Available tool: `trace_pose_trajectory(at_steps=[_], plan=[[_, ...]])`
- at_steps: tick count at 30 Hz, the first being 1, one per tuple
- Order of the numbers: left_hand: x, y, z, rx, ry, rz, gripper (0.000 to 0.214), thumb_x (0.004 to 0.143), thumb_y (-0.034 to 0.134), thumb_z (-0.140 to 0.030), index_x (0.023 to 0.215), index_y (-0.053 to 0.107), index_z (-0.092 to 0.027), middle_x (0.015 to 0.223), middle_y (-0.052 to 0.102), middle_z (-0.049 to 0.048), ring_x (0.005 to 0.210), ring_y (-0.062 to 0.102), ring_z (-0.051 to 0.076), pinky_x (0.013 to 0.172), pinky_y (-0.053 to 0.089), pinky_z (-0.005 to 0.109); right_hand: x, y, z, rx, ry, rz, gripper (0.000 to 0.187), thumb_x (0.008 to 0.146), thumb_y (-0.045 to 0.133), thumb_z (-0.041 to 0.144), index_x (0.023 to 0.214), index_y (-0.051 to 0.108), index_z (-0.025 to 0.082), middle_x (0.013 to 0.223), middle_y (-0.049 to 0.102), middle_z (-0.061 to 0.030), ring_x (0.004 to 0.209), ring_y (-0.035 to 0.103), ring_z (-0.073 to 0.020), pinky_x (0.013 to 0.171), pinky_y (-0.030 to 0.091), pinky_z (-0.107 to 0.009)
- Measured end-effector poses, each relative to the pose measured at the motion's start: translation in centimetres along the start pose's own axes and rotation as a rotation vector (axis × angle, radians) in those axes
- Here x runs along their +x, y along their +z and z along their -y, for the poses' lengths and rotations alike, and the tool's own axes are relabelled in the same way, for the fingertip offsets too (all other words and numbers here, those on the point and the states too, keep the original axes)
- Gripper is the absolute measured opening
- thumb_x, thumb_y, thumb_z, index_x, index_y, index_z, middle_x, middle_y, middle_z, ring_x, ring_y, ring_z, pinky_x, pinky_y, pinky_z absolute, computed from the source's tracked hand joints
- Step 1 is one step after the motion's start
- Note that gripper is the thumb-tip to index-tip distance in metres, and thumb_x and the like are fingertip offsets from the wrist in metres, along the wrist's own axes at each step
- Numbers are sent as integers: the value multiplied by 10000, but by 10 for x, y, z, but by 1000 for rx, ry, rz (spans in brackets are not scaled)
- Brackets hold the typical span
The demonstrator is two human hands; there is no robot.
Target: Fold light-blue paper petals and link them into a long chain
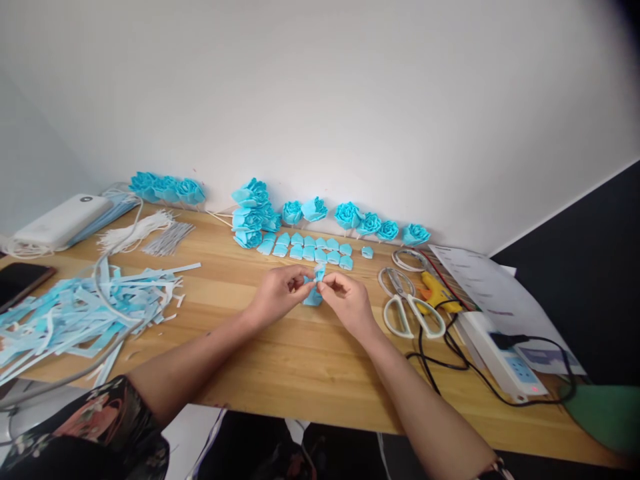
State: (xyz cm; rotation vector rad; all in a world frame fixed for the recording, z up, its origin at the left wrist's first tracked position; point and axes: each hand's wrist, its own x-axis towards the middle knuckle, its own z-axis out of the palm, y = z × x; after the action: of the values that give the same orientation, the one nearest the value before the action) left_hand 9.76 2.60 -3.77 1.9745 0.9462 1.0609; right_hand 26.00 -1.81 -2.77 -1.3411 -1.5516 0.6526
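My left hand [279, 291] and my right hand [347, 300] meet over the middle of the wooden table [280, 360], fingers pinched together on a small blue folded piece [315, 285]. Just beyond the hands lie rows of blue folded petals [306, 247]. Finished blue fabric roses [350, 215] line the wall behind them, with another cluster [254, 212] to the left.
A heap of cut blue and white strips [75, 307] covers the left side. White scissors [407, 303], a yellow glue gun [436, 291], a power strip [505, 357] with black cables and papers [490, 283] lie right. A phone [20, 280] and a power bank [63, 220] sit far left.
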Motion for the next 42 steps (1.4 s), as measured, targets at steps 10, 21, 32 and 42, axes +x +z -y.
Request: trace_pose_trajectory(at_steps=[10, 21, 32, 42], plan=[[0, 0, -2, 8, -16, 9, 157, 795, 564, -241, 797, 685, -142, 641, 641, 7, 551, 508, 91, 527, 381, 193, -1, 1, -4, -37, -46, 13, 121, 775, 570, 230, 663, 584, 186, 631, 585, 16, 607, 529, -121, 620, 424, -221], [11, -17, -1, -13, -86, -59, 219, 806, 537, -319, 742, 642, -139, 599, 575, -14, 525, 455, 84, 499, 342, 188, 4, -2, -13, 186, 151, 18, 159, 768, 603, 330, 691, 604, 190, 677, 631, -9, 638, 563, -149, 629, 448, -256], [-25, -144, 4, 732, -198, -87, 265, 817, 501, -388, 672, 612, -196, 557, 526, -15, 529, 444, 130, 519, 274, 237, 6, -4, -6, 416, 235, 10, 228, 725, 667, 390, 671, 613, 175, 671, 645, -18, 604, 540, -132, 632, 460, -272], [-32, -124, 6, 439, -140, -109, 402, 800, 545, -430, 1123, 602, -198, 1146, 613, 98, 942, 591, 231, 803, 475, 359, 3, -1, -10, 308, 160, 104, 220, 771, 623, 380, 706, 634, 170, 712, 673, -28, 647, 586, -148, 633, 474, -267]])
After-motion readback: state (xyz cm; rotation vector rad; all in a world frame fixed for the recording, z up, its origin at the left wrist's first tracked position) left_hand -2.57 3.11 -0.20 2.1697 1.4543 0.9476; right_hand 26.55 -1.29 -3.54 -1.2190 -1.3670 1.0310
